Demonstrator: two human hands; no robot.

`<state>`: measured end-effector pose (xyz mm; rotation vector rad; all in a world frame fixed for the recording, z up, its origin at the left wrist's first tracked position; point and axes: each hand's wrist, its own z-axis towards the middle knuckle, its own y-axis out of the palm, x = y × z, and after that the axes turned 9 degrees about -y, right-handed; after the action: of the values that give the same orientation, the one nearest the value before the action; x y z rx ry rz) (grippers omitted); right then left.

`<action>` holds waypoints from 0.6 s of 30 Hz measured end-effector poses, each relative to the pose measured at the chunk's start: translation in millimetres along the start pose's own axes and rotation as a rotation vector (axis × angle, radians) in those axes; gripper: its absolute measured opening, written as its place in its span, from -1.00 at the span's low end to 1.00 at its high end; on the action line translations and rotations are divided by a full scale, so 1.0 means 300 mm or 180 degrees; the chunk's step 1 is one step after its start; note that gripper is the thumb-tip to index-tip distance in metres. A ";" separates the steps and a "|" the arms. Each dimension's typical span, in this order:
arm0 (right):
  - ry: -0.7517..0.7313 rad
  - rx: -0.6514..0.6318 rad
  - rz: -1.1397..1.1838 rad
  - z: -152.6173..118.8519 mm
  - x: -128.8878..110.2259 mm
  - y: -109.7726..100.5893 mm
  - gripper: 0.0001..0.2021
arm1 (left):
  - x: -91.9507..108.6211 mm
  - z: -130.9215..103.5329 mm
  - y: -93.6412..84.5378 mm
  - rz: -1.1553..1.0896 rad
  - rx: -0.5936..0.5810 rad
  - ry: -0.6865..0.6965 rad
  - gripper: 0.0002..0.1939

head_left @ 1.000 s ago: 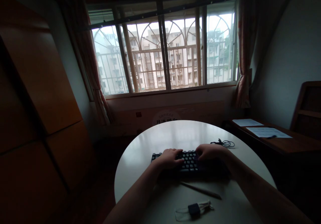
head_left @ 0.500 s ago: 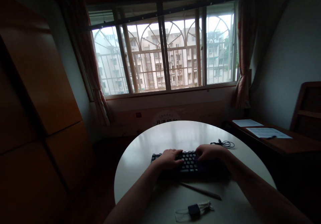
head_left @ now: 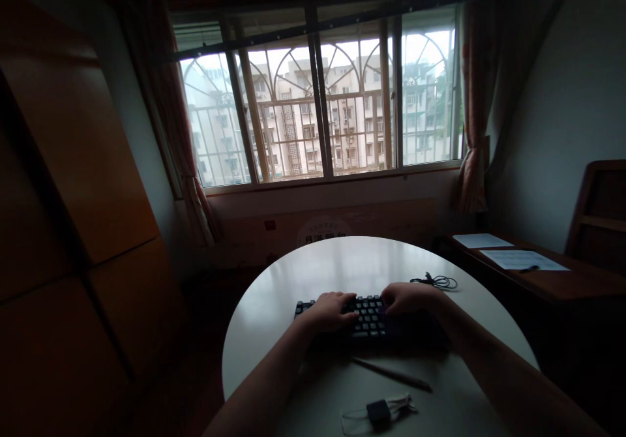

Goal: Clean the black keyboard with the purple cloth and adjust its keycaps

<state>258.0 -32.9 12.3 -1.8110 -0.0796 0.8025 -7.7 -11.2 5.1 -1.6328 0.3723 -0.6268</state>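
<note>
A black keyboard (head_left: 370, 319) lies on the round white table (head_left: 264, 359). My left hand (head_left: 331, 310) rests over its left part, thumb and fingers apart, holding nothing. Over the right part is my right hand (head_left: 408, 297), its thumb pointing down at the keys; its other fingers look curled and are mostly hidden, so what they touch cannot be made out. Just in front of the keyboard lies a thin dark stick-like object (head_left: 392, 374). Closer to me there is a small black block (head_left: 378, 413) with a pale cable.
A coiled black cable (head_left: 435, 282) lies behind my right hand. To the right, a brown wooden table (head_left: 587, 282) bears paper sheets (head_left: 523, 259) and a pen. An orange-brown cabinet (head_left: 73, 163) stands at the left, and a barred window is ahead.
</note>
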 end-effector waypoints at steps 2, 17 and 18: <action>-0.0008 -0.0009 -0.0009 -0.002 -0.004 -0.002 -0.65 | 0.000 -0.001 -0.001 -0.0006 -0.0025 -0.0011 -0.29; 0.0063 0.0012 -0.0059 -0.001 -0.010 -0.002 -0.69 | 0.007 -0.015 -0.009 -0.0022 -0.0002 -0.0022 -0.31; 0.0054 0.0007 -0.0065 0.000 -0.008 -0.001 -0.69 | 0.009 -0.016 -0.010 -0.0016 0.0000 -0.0020 -0.31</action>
<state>256.2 -33.9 13.8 -1.8118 -0.0861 0.7725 -8.9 -16.2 8.8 -1.6356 0.3638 -0.6255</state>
